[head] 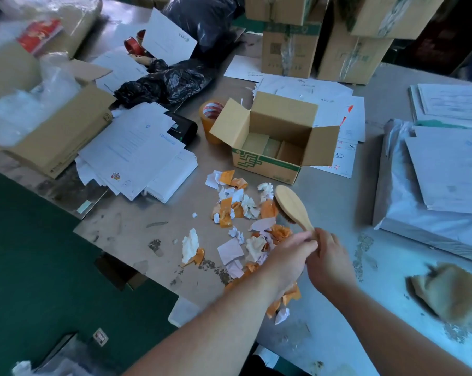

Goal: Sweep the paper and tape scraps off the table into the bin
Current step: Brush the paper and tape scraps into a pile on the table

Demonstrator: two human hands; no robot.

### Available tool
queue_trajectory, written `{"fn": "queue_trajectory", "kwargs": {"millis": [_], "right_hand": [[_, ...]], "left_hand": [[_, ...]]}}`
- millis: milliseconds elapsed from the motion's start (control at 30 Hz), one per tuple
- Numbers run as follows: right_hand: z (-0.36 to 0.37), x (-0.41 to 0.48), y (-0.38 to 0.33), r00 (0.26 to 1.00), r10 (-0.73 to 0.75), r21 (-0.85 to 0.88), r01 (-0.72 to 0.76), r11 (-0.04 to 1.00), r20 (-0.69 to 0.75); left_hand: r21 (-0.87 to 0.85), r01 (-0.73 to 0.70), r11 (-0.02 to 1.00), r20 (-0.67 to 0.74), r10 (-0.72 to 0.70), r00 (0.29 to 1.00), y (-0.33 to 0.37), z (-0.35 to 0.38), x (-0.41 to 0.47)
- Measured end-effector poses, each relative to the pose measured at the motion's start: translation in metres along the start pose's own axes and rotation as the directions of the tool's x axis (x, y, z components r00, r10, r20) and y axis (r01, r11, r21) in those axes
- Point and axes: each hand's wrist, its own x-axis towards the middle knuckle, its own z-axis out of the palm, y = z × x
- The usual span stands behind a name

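Step in hand is judged to be the sweep itself, barely started: the heap of crumpled white paper and crinkly orange tape scraps (225,210) is spread over the scuffed grey metal table (126,232), nothing binned yet tbh. The oval pale-wood brush with dark bristles (290,203) is set bristles-down at the heap's 3 o'clock edge, touching the scraps. Its handle is wrapped tight by the right hand (328,260). The left hand (289,257) is laid against the handle end from 9 o'clock, and whether anything is gripped there can't be told. No bin can be made out for sure; a pale tub-like shape (183,312) is seen below the table edge at 7 o'clock, maybe that. So a long pull toward 7 o'clock is probably called for, with the scraps kept bunched. The tape bits are reckoned sticky, the paper light and springy.
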Motion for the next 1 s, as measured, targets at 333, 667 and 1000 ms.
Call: {"fn": "queue_trajectory", "kwargs": {"millis": [333,667,1000], "right_hand": [[-0.003,0.042,-0.057,0.994,-0.076,-0.191,0.090,0.978,0.080],[0.010,0.067,-0.064,0.990,-0.052,-0.238,0.082,0.968,0.129],[0.018,0.017,-0.050,0.990,0.011,-0.213,0.019,0.977,0.139]], "left_hand": [[-0.022,-0.063,0.998,-0.110,0.060,0.992,0.013,-0.036,0.017],[0.025,0.002,1.000,-0.103,0.001,0.995,0.007,-0.052,0.021],[-0.095,0.051,0.994,-0.105,-0.061,0.993,-0.021,-0.057,-0.002]]}}
